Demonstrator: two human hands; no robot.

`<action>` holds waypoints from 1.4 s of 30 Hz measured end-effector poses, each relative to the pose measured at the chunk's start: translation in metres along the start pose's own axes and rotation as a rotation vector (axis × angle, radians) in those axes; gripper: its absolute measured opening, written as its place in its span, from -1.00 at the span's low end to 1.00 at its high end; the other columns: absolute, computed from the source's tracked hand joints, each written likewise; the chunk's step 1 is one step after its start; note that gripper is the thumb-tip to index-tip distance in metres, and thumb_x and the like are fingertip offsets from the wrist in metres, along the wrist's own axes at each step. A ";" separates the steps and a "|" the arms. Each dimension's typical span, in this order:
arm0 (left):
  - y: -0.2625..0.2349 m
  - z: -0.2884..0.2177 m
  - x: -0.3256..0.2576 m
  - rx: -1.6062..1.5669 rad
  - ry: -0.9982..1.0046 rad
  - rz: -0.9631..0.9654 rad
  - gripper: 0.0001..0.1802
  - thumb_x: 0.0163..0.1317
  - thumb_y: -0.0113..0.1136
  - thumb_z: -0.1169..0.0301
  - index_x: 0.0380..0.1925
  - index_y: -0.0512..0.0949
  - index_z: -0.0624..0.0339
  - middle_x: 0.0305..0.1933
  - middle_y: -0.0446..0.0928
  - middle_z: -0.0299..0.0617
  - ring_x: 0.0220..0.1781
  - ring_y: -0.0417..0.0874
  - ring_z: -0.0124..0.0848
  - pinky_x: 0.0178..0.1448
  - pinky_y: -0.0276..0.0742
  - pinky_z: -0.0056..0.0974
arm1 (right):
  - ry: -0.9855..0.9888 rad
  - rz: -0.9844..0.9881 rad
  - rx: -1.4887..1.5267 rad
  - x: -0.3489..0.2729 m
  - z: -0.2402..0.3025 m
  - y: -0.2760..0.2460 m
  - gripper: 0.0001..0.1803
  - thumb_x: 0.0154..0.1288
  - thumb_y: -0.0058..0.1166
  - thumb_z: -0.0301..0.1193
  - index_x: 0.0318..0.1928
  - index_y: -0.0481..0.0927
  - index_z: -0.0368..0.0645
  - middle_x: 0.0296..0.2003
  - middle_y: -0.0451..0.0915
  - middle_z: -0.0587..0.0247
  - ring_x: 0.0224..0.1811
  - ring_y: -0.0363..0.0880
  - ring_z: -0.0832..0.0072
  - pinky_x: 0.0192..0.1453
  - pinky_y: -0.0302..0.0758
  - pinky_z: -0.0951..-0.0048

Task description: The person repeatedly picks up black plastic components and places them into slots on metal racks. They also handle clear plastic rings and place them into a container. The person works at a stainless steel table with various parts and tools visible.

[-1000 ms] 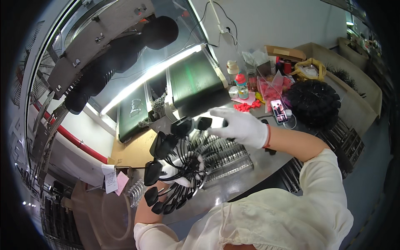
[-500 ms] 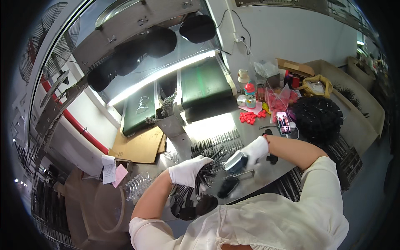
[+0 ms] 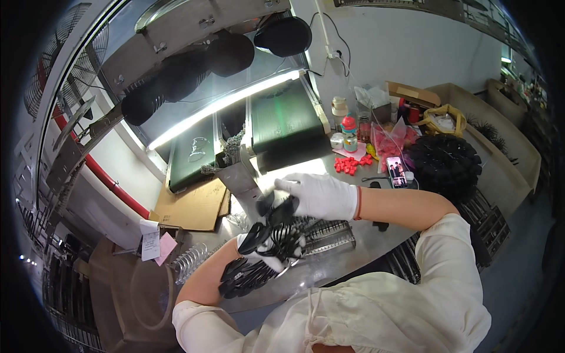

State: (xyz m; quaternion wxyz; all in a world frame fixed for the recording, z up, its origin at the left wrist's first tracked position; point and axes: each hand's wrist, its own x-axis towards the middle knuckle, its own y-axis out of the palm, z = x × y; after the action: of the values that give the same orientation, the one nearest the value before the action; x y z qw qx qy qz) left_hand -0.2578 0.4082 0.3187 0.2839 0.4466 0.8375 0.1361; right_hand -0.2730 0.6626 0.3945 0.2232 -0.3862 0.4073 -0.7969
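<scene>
Steel table (image 3: 353, 259) under the strip light carries a wire rack (image 3: 323, 232). Since a moment ago, my left hand (image 3: 265, 250) has risen, fingers closed around a fan of black clips (image 3: 253, 270). My right hand (image 3: 321, 197), fingers pinched shut on one black clip (image 3: 282, 209), now meets the fan above the rack, so loading continues.

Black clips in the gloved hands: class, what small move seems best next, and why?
Probably lower the right hand to seat its black clip into the bunch of black clips held by the left hand. That clip hangs just above the bunch, over the metal table.
</scene>
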 end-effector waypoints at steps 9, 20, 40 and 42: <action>-0.051 -0.042 -0.024 1.237 0.360 -0.438 0.07 -0.24 0.72 0.25 0.32 0.35 0.28 0.11 0.52 -0.01 0.16 0.55 -0.22 0.32 0.46 -0.17 | 0.366 1.058 0.772 -0.089 -0.113 0.055 -0.77 0.22 0.30 -0.43 -0.10 0.66 -0.17 -0.24 0.65 0.24 -0.13 0.66 0.51 -0.08 0.60 0.34; -0.012 -0.025 0.021 0.731 -0.167 0.196 -0.23 0.03 0.58 0.52 0.27 0.44 0.19 0.03 0.52 -0.33 0.03 0.52 -0.49 0.17 0.48 -0.34 | -0.278 0.059 -0.324 -0.005 -0.001 0.010 -0.78 0.14 0.15 -0.35 -0.23 0.63 -0.20 0.07 0.52 -0.03 0.10 0.53 0.00 0.03 0.62 0.16; -0.031 -0.024 0.004 0.237 0.706 -0.198 0.05 0.03 0.63 0.19 0.49 0.21 -0.05 0.22 0.47 -0.17 0.22 0.55 -0.29 0.23 0.61 -0.18 | 1.129 0.239 -0.496 -0.277 -0.226 0.096 -0.49 0.08 0.28 -0.03 -0.07 0.69 -0.12 0.04 0.61 -0.02 0.12 0.63 0.03 0.16 0.58 -0.01; -0.001 -0.025 0.020 0.148 0.848 -0.281 0.15 0.01 0.65 0.18 0.54 0.13 -0.08 0.24 0.46 -0.13 0.23 0.55 -0.24 0.24 0.62 -0.17 | 1.123 0.249 -0.487 -0.265 -0.209 0.081 -0.43 0.07 0.29 0.00 -0.01 0.69 -0.13 0.10 0.58 -0.04 0.15 0.60 0.04 0.20 0.56 0.00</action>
State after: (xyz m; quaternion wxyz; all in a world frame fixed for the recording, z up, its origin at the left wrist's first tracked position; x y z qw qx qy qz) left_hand -0.2820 0.4247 0.3309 -0.1013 0.2524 0.9398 0.2069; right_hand -0.2770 0.8935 0.1357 -0.0283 0.1023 0.6742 -0.7308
